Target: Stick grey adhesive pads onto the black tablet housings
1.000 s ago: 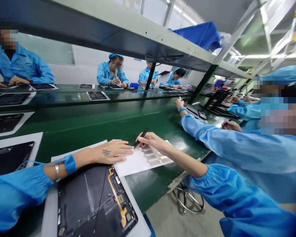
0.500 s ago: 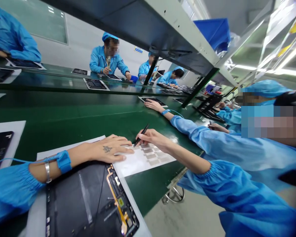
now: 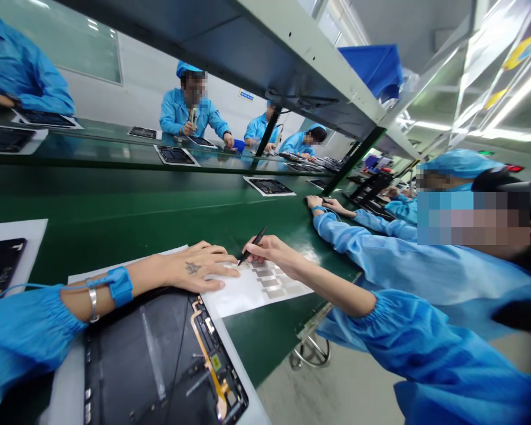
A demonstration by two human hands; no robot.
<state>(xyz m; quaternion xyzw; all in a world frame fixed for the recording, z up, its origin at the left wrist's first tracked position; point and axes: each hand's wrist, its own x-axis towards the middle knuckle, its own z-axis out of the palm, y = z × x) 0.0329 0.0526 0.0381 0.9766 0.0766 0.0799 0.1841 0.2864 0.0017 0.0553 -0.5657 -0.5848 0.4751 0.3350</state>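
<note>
My left hand [image 3: 194,268], tattooed on the back, lies flat on a white sheet of small grey labels [image 3: 259,288], pinning its edge. My right hand [image 3: 269,251] grips black tweezers [image 3: 253,246], with their tips down at the sheet near my left fingertips. A blue anti-static wrist strap [image 3: 119,286] and a metal bangle [image 3: 92,304] circle my left wrist. Beneath my left forearm, a dark tablet casing [image 3: 159,360] with a gold flex circuit lies open on white paper, partly under the label sheet.
A green conveyor belt [image 3: 137,200] runs across the view, carrying another dark tablet [image 3: 269,186]. A co-worker's blue sleeve and hand [image 3: 315,202] reach in at right. Further co-workers sit across the belt. A grey shelf [image 3: 292,65] runs overhead, and stool legs [image 3: 310,352] stand below.
My hands and the tweezers stay nearly still. The co-worker's hand has moved right, off the tablet on the belt, and now rests near the belt's far right.
</note>
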